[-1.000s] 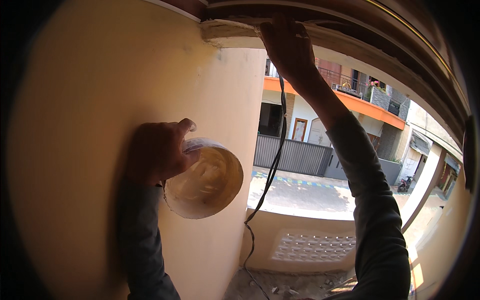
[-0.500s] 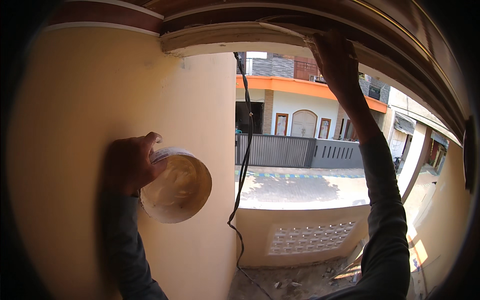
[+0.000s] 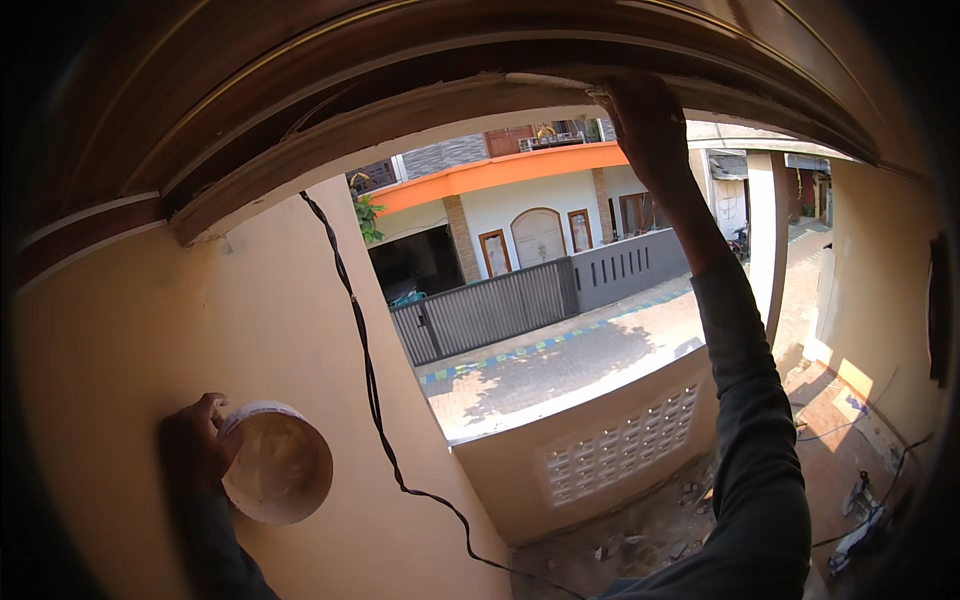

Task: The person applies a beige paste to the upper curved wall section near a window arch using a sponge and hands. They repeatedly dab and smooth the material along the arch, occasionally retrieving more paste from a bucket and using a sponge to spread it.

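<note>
Left hand clamped on tub edge; right hand at beam edge, grip unclear; open room below beam

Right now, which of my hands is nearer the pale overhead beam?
Right. Your right hand is up at the beam; your left hand is well below it, near the wall, its grip on the round tub.

Smeared tub, glossy ceiling, matt wall
</note>
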A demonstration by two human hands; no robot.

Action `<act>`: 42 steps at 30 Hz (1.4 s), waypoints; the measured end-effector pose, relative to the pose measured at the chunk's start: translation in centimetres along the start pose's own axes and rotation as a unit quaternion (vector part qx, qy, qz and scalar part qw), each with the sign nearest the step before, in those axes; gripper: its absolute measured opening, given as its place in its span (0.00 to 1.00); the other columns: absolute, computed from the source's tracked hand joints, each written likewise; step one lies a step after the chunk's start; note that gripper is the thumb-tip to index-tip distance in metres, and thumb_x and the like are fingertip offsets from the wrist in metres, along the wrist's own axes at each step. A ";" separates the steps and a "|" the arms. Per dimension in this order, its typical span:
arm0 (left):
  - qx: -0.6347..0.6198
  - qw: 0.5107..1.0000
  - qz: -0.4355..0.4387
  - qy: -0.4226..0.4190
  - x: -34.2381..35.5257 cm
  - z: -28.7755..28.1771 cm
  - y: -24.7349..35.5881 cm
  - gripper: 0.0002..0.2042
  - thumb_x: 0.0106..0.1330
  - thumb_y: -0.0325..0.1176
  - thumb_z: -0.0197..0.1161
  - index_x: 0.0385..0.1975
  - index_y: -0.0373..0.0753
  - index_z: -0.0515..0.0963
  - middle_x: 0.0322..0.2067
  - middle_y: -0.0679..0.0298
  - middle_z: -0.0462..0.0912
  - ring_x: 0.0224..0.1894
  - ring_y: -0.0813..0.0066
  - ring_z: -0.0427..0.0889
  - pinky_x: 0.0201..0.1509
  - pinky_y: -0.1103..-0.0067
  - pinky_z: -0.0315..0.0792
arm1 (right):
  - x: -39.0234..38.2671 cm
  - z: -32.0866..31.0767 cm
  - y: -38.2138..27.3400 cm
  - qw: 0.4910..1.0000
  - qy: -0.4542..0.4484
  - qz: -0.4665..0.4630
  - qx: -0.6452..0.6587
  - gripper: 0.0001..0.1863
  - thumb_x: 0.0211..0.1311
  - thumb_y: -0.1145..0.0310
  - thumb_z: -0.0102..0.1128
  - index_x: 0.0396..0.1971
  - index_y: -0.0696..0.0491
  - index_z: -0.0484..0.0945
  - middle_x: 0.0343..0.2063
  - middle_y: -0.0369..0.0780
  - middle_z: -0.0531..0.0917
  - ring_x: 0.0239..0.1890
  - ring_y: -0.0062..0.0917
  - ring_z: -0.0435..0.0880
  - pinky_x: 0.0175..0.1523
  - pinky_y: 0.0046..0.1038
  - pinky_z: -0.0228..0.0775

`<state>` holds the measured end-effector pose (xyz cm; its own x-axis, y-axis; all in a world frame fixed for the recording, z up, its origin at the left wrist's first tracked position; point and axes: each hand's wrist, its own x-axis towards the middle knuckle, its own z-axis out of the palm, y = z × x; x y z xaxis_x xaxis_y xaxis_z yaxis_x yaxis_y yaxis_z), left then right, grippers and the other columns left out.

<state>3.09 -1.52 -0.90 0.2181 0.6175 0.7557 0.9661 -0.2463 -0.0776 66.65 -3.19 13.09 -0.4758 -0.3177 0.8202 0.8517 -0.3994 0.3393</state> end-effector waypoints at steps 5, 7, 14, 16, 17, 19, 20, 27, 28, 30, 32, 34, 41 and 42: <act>0.020 0.998 0.031 0.047 -0.2 1.3 -1.1 0.22 0.48 0.40 0.75 0.43 0.37 0.83 0.26 0.57 0.86 0.30 0.55 0.87 0.38 0.66 0.80 | -3.4 -0.1 7.5 0.999 -0.018 0.031 -0.020 0.17 0.64 0.67 0.68 0.52 0.45 0.79 0.45 0.41 0.82 0.51 0.39 0.81 0.58 0.43 0.75; 0.033 0.999 0.013 0.027 -0.4 0.9 -1.5 0.23 0.47 0.39 0.74 0.44 0.37 0.83 0.26 0.56 0.86 0.31 0.54 0.87 0.38 0.66 0.80 | -4.7 0.1 9.9 0.999 -0.018 0.039 -0.030 0.16 0.65 0.67 0.67 0.52 0.45 0.79 0.45 0.41 0.82 0.50 0.39 0.82 0.57 0.42 0.75; 0.034 0.998 0.028 0.049 -0.1 2.0 -1.7 0.22 0.46 0.39 0.74 0.41 0.37 0.81 0.26 0.57 0.85 0.30 0.53 0.85 0.37 0.65 0.78 | -7.9 -1.6 19.0 0.995 -0.038 0.040 -0.079 0.16 0.67 0.69 0.65 0.54 0.47 0.79 0.46 0.44 0.82 0.49 0.41 0.82 0.54 0.43 0.77; 0.032 0.997 0.035 0.055 -0.1 2.2 -1.8 0.22 0.47 0.40 0.74 0.41 0.37 0.81 0.25 0.56 0.85 0.30 0.53 0.86 0.37 0.64 0.78 | -8.8 -2.0 21.4 0.995 -0.013 0.028 -0.094 0.17 0.67 0.69 0.65 0.55 0.48 0.79 0.45 0.45 0.82 0.49 0.42 0.82 0.54 0.43 0.77; 0.032 0.997 0.040 0.056 0.0 2.5 -1.9 0.21 0.47 0.40 0.73 0.41 0.37 0.81 0.25 0.56 0.85 0.30 0.52 0.86 0.37 0.64 0.79 | -9.4 -2.8 22.5 0.995 -0.053 0.068 -0.050 0.17 0.66 0.69 0.66 0.54 0.48 0.79 0.46 0.45 0.81 0.50 0.43 0.82 0.54 0.43 0.76; 0.036 0.996 0.053 0.054 0.3 3.3 -2.8 0.21 0.49 0.40 0.73 0.41 0.38 0.81 0.25 0.56 0.85 0.30 0.52 0.86 0.36 0.64 0.78 | -10.7 -4.3 25.3 0.994 -0.042 0.077 -0.062 0.17 0.66 0.70 0.66 0.54 0.48 0.80 0.45 0.46 0.81 0.49 0.43 0.82 0.53 0.43 0.76; 0.032 0.996 0.068 0.053 -0.1 3.8 -3.7 0.20 0.50 0.40 0.73 0.42 0.38 0.81 0.25 0.57 0.84 0.29 0.53 0.85 0.35 0.64 0.78 | -11.9 -5.0 26.6 0.993 -0.037 0.083 -0.070 0.16 0.66 0.70 0.66 0.53 0.49 0.80 0.44 0.46 0.80 0.49 0.43 0.81 0.53 0.43 0.76; 0.113 0.992 -0.009 -0.054 -1.6 3.3 -9.0 0.16 0.67 0.44 0.66 0.51 0.48 0.82 0.38 0.55 0.88 0.34 0.55 0.87 0.35 0.62 0.80 | -21.1 -8.4 28.9 0.790 0.021 0.606 0.094 0.19 0.78 0.54 0.49 0.55 0.52 0.74 0.31 0.43 0.82 0.32 0.35 0.86 0.31 0.35 0.79; 0.157 0.986 -0.018 -0.044 -0.9 2.2 -5.8 0.17 0.65 0.47 0.67 0.51 0.49 0.83 0.37 0.56 0.88 0.34 0.55 0.87 0.34 0.62 0.80 | -21.7 -9.5 30.7 0.770 0.014 0.629 0.102 0.20 0.78 0.52 0.47 0.54 0.52 0.74 0.29 0.41 0.81 0.29 0.31 0.85 0.28 0.32 0.76; 0.181 0.983 -0.013 -0.026 0.4 1.4 -3.5 0.20 0.60 0.52 0.69 0.50 0.52 0.84 0.34 0.58 0.89 0.33 0.54 0.88 0.34 0.61 0.80 | -23.3 -10.4 35.6 0.729 0.001 0.673 0.122 0.21 0.78 0.50 0.45 0.52 0.52 0.74 0.26 0.37 0.79 0.23 0.25 0.83 0.21 0.27 0.72; 0.201 0.979 -0.015 -0.030 1.0 1.0 -1.8 0.24 0.55 0.58 0.72 0.48 0.54 0.84 0.31 0.59 0.89 0.32 0.54 0.88 0.33 0.61 0.80 | -23.4 -9.6 38.3 0.688 0.080 0.671 0.263 0.15 0.77 0.55 0.50 0.45 0.52 0.76 0.22 0.34 0.76 0.18 0.20 0.77 0.21 0.23 0.65; 0.244 0.968 -0.039 -0.051 0.7 1.2 -2.2 0.25 0.55 0.63 0.70 0.47 0.57 0.85 0.31 0.60 0.89 0.31 0.54 0.88 0.33 0.60 0.80 | -23.1 -8.5 40.2 0.646 0.115 0.650 0.384 0.13 0.76 0.57 0.52 0.41 0.52 0.76 0.23 0.33 0.76 0.17 0.18 0.75 0.20 0.23 0.63; 0.260 0.960 -0.070 -0.074 0.4 0.9 -3.4 0.26 0.57 0.66 0.68 0.46 0.55 0.85 0.33 0.62 0.90 0.33 0.56 0.89 0.35 0.62 0.81 | -20.3 -4.0 42.1 0.550 0.205 0.664 0.463 0.14 0.76 0.66 0.52 0.26 0.49 0.71 0.17 0.34 0.70 0.18 0.21 0.66 0.24 0.26 0.59; 0.259 0.960 -0.077 -0.073 0.8 1.3 -3.2 0.26 0.57 0.66 0.68 0.46 0.55 0.85 0.34 0.62 0.90 0.33 0.57 0.89 0.35 0.63 0.81 | -19.6 -4.4 43.1 0.552 0.170 0.626 0.524 0.14 0.76 0.67 0.51 0.25 0.50 0.70 0.17 0.35 0.70 0.17 0.21 0.66 0.24 0.26 0.59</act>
<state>0.34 0.77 -0.92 0.0472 0.7244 0.6877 0.9192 0.2379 -0.3137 111.74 -17.91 9.59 0.7670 0.0051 0.6416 0.1353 0.9762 -0.1695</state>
